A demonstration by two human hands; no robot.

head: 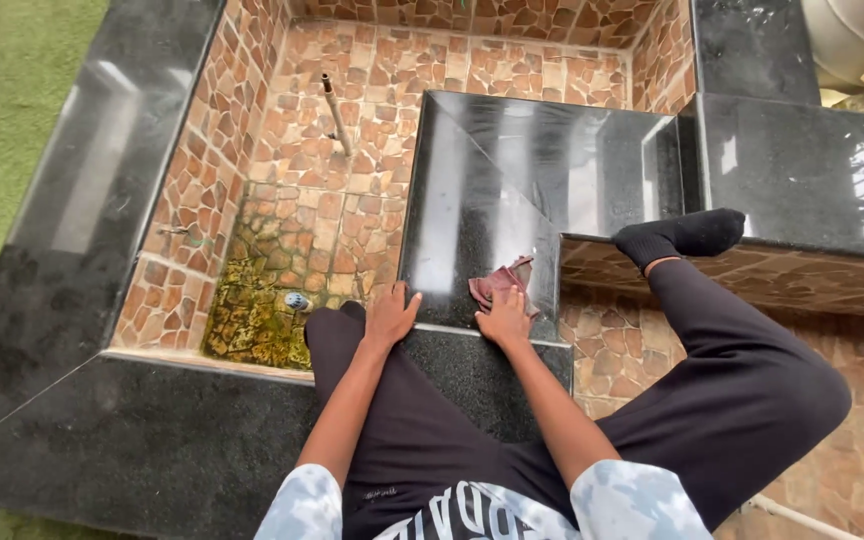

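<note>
My right hand (505,318) presses a crumpled reddish-brown cloth (500,283) against the sloped black polished stone slab (462,200), near the slab's lower edge. My left hand (390,315) rests flat, fingers spread, on the lower edge of the same slab, a little left of the cloth, holding nothing. I sit astride the black stone ledge (152,440). One leg in black trousers hangs into the basin, and the other stretches right with a black sock (682,238) resting on a tiled step.
A sunken basin lined with brown stone-pattern tiles (302,180) lies left, its floor stained green with algae (252,310), with a small drain (297,300). A thin pipe (335,110) stands out from the back wall. Black stone rims surround it. Grass (2,80) lies far left.
</note>
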